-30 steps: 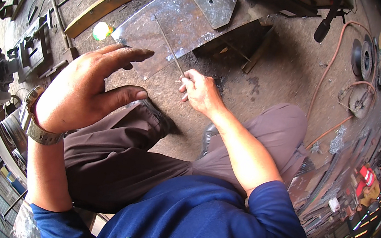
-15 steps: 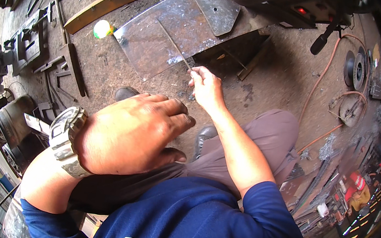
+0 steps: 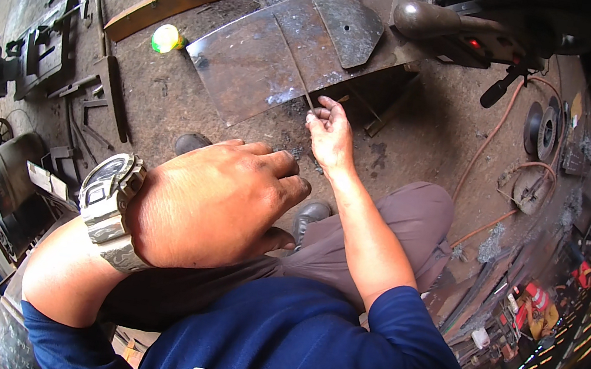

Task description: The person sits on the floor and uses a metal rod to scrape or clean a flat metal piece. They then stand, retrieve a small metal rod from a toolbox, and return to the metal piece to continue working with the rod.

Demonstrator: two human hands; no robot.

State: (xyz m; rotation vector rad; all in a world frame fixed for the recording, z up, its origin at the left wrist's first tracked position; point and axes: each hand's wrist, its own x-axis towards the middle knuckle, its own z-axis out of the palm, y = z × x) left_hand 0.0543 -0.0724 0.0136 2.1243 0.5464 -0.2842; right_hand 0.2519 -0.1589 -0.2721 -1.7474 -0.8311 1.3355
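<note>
1. Right hand (image 3: 330,133) pinches a thin metal rod (image 3: 298,62); its tip lies across the rusty steel plate (image 3: 255,67) on the workshop floor (image 3: 421,134).
2. Left hand (image 3: 214,204) hovers near the camera, fingers curled, holding nothing.
3. Likely marking or welding along a line; steadiness matters.
4. Plate: flat, scuffed, dull grey-brown.

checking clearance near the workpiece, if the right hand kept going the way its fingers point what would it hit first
Probably the steel sheet: the right hand points up at its near edge, a thin rod pinched in its fingers. Depth is unclear.
</note>
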